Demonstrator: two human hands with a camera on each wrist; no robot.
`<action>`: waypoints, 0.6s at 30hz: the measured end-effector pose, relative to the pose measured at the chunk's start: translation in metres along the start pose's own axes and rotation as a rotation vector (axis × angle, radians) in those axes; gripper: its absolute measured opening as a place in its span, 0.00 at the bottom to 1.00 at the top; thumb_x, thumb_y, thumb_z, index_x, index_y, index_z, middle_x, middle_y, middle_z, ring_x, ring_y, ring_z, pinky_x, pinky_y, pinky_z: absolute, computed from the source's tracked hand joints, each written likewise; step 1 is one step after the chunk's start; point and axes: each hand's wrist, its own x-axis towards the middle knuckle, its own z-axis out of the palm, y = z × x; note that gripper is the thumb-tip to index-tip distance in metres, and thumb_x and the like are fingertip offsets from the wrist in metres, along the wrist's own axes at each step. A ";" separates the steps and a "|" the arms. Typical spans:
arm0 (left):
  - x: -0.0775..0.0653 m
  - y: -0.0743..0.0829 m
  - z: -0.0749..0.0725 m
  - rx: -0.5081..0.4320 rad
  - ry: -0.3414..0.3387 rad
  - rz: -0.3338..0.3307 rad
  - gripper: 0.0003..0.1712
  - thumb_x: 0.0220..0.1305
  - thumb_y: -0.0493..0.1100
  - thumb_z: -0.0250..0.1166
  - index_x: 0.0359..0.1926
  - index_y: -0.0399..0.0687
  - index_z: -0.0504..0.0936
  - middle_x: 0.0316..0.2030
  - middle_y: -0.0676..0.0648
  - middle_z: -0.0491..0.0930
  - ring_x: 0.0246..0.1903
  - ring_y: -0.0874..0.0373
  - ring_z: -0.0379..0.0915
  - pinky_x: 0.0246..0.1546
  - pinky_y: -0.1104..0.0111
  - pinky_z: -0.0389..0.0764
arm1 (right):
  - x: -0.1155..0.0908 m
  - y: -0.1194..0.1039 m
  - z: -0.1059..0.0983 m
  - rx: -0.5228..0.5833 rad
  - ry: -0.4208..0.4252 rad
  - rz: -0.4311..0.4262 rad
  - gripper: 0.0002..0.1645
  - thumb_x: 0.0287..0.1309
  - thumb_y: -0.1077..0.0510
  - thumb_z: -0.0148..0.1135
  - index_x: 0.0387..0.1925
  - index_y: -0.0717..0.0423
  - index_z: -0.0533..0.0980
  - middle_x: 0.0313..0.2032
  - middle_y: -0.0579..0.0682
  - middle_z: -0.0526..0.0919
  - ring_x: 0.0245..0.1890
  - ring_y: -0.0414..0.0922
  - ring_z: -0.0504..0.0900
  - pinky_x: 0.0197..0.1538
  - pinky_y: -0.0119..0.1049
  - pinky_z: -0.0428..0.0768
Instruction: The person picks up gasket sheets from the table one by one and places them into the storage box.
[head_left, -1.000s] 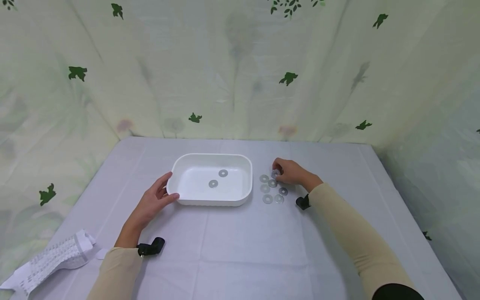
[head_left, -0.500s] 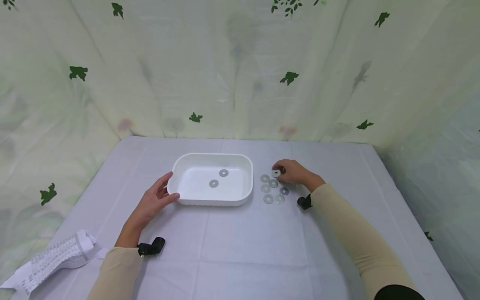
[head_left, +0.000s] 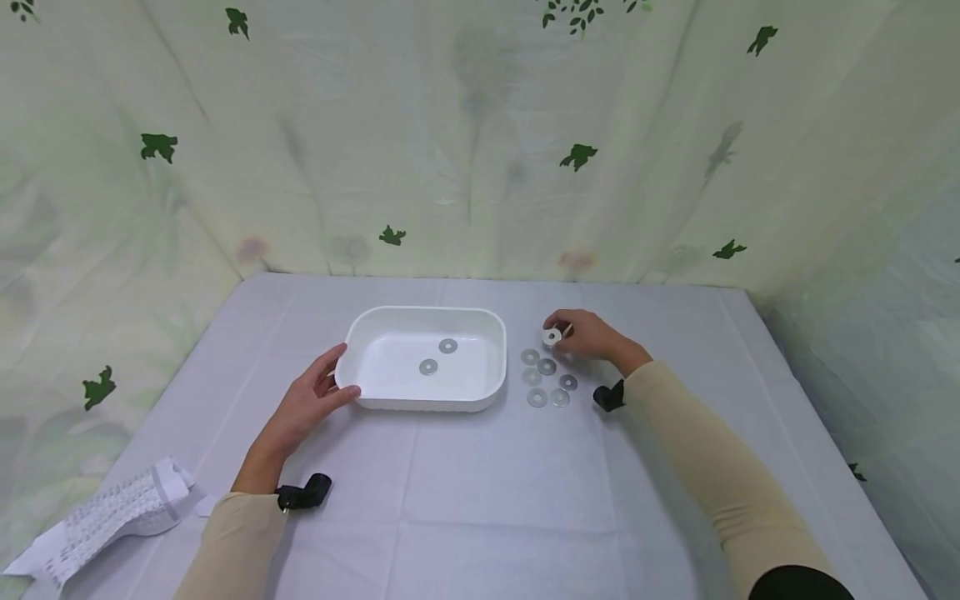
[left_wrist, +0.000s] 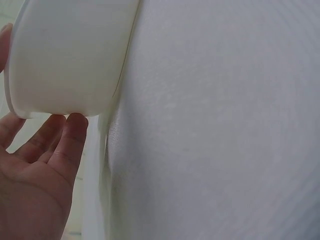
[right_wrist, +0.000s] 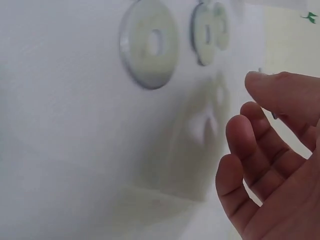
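My left hand (head_left: 307,408) holds the left end of a white tray (head_left: 390,403), thumb at the near corner and fingers against the end wall. In the left wrist view the fingertips (left_wrist: 77,120) touch the tray's wall (left_wrist: 70,55). Inside the tray two metal washers (head_left: 447,346) lie flat and apart. Right of it, my right hand (head_left: 588,335) pinches a washer (head_left: 552,337) between thumb and fingers, tilted toward the head camera. In the right wrist view the thumb (right_wrist: 285,95) mostly hides that washer. Several washers (head_left: 537,398) lie on the table below this hand.
A white cloth (head_left: 480,500) covers the table. Crumpled printed paper (head_left: 120,508) lies at the near left edge. A pale curtain (head_left: 465,150) with leaf patterns hangs behind and at the sides. Each wrist carries a black camera (head_left: 303,492).
My right hand has risen slightly away from the table with the pinched washer, which has turned its face more toward the head camera. The left hand and tray stay in place.
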 end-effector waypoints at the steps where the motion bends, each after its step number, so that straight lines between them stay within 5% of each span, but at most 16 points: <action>1: 0.000 0.000 0.000 0.001 0.000 0.000 0.51 0.65 0.50 0.68 0.79 0.52 0.46 0.78 0.40 0.49 0.76 0.41 0.50 0.59 0.84 0.70 | 0.000 -0.001 -0.001 0.011 0.007 -0.017 0.23 0.60 0.61 0.63 0.58 0.52 0.75 0.51 0.55 0.80 0.49 0.51 0.78 0.52 0.42 0.79; 8: 0.001 -0.001 0.001 0.001 0.004 0.002 0.51 0.65 0.49 0.67 0.80 0.53 0.46 0.78 0.38 0.49 0.76 0.39 0.51 0.54 0.88 0.70 | 0.002 -0.017 -0.009 0.091 0.052 -0.167 0.24 0.59 0.60 0.66 0.58 0.56 0.76 0.49 0.56 0.81 0.45 0.50 0.80 0.49 0.39 0.79; 18: 0.001 -0.001 0.001 -0.010 0.004 0.005 0.51 0.66 0.48 0.67 0.80 0.53 0.45 0.78 0.38 0.48 0.76 0.39 0.51 0.49 0.91 0.69 | 0.003 -0.053 -0.015 0.123 0.038 -0.231 0.24 0.59 0.59 0.67 0.58 0.52 0.77 0.50 0.52 0.81 0.43 0.48 0.80 0.46 0.38 0.79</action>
